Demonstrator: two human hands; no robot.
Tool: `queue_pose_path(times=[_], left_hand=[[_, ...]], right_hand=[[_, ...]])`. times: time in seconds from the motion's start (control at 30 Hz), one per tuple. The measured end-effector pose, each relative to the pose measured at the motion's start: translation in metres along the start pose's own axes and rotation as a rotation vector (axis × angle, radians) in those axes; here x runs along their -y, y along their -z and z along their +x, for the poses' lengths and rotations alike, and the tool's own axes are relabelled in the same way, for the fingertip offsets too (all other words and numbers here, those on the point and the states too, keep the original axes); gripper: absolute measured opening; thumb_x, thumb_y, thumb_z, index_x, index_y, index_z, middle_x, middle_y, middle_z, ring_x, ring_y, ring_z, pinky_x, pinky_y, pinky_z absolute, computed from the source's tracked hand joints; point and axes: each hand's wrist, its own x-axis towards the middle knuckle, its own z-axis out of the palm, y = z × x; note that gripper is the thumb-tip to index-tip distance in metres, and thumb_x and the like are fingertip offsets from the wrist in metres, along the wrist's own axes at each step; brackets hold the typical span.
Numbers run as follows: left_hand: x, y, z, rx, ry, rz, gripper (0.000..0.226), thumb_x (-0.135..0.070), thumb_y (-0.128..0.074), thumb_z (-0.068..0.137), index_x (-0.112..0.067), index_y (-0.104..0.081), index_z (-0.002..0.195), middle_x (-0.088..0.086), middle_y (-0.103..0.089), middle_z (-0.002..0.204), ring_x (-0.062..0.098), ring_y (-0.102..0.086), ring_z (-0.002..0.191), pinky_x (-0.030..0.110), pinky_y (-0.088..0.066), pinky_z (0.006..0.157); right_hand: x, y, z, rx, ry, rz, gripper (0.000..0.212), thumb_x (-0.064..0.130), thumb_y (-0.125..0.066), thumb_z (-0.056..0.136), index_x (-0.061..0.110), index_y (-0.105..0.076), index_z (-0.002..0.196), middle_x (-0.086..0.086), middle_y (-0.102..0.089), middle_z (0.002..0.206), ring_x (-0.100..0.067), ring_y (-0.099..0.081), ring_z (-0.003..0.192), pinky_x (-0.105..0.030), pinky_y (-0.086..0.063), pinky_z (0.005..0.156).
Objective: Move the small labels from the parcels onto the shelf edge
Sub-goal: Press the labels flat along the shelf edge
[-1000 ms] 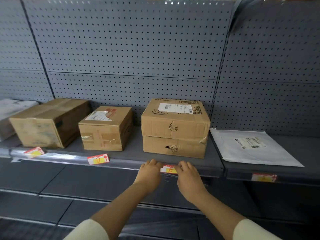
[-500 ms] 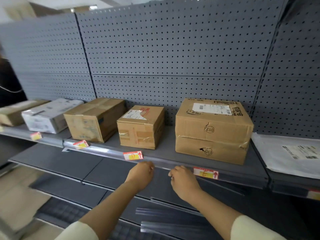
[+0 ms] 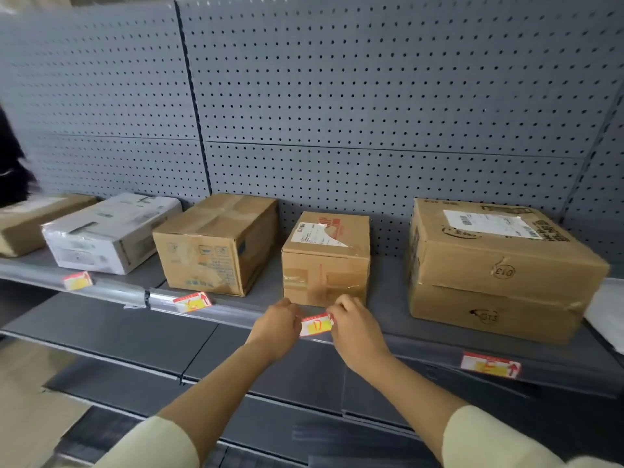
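A small red and yellow label (image 3: 316, 325) sits on the grey shelf edge (image 3: 236, 310) in front of a small brown parcel (image 3: 326, 261). My left hand (image 3: 278, 327) pinches its left end and my right hand (image 3: 358, 332) pinches its right end. Other labels sit on the edge: one (image 3: 192, 301) below a medium brown parcel (image 3: 216, 243), one (image 3: 77, 280) below a white wrapped parcel (image 3: 108, 233), and one (image 3: 490, 365) below a large brown parcel (image 3: 496, 268) marked 013.
A grey pegboard wall (image 3: 337, 96) backs the shelf. Another brown box (image 3: 30, 221) lies at the far left and a white mailer bag (image 3: 607, 312) at the far right. A lower grey shelf (image 3: 135, 339) runs beneath the hands.
My view and both hands have shifted left along the shelf edge, from the label below the large parcel to the label below the small parcel, which both hands now pinch.
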Motion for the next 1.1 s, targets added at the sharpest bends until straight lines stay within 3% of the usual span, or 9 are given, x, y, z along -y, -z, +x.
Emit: queue_pose_path(times=[0.13, 0.33, 0.53, 0.63, 0.8, 1.1], left_hand=[[0.011, 0.000, 0.005, 0.033, -0.080, 0.033, 0.026, -0.015, -0.041, 0.094, -0.015, -0.064, 0.106, 0.008, -0.059, 0.112, 0.030, -0.058, 0.100, 0.040, -0.051, 0.082], [0.013, -0.003, 0.005, 0.016, -0.179, 0.066, 0.026, -0.016, -0.041, 0.096, -0.017, -0.060, 0.113, 0.008, -0.058, 0.115, 0.029, -0.056, 0.105, 0.039, -0.048, 0.085], [0.009, -0.003, 0.003, 0.009, -0.197, 0.111, 0.028, -0.012, -0.042, 0.096, -0.018, -0.061, 0.116, 0.008, -0.057, 0.119, 0.028, -0.055, 0.108, 0.038, -0.047, 0.088], [0.010, -0.003, 0.001, 0.012, -0.206, 0.117, 0.031, -0.011, -0.043, 0.094, -0.018, -0.062, 0.117, 0.007, -0.058, 0.120, 0.027, -0.055, 0.110, 0.038, -0.046, 0.090], [0.013, -0.004, 0.001, 0.014, -0.186, 0.115, 0.032, -0.010, -0.045, 0.091, -0.019, -0.063, 0.116, 0.004, -0.058, 0.121, 0.025, -0.056, 0.110, 0.036, -0.047, 0.093], [0.004, -0.005, -0.001, -0.009, -0.176, 0.188, 0.034, -0.009, -0.047, 0.091, -0.019, -0.060, 0.121, 0.005, -0.057, 0.122, 0.024, -0.054, 0.112, 0.033, -0.044, 0.094]], right_hand=[[0.015, -0.009, 0.005, -0.048, -0.036, -0.040, 0.024, -0.001, -0.060, 0.082, 0.007, -0.068, 0.104, -0.006, -0.061, 0.104, -0.027, -0.058, 0.096, -0.038, -0.052, 0.071], [0.020, -0.009, -0.005, -0.047, -0.012, -0.108, 0.028, -0.003, -0.076, 0.062, 0.010, -0.071, 0.086, -0.002, -0.061, 0.086, -0.022, -0.059, 0.076, -0.031, -0.050, 0.055], [0.013, -0.011, -0.012, -0.007, -0.007, -0.126, 0.029, -0.001, -0.069, 0.072, 0.010, -0.071, 0.098, -0.004, -0.062, 0.093, -0.025, -0.058, 0.086, -0.036, -0.054, 0.069], [0.013, -0.012, -0.014, 0.033, 0.014, -0.132, 0.031, -0.004, -0.067, 0.071, 0.011, -0.069, 0.098, -0.004, -0.061, 0.094, -0.025, -0.059, 0.089, -0.035, -0.053, 0.069], [0.014, -0.011, -0.019, 0.097, -0.010, -0.092, 0.040, -0.005, -0.052, 0.083, 0.011, -0.061, 0.118, -0.004, -0.056, 0.114, -0.024, -0.050, 0.107, -0.035, -0.048, 0.085], [0.014, -0.012, -0.017, 0.141, -0.081, -0.054, 0.035, 0.000, -0.053, 0.088, 0.012, -0.058, 0.121, -0.001, -0.049, 0.117, -0.020, -0.047, 0.108, -0.035, -0.051, 0.083]])
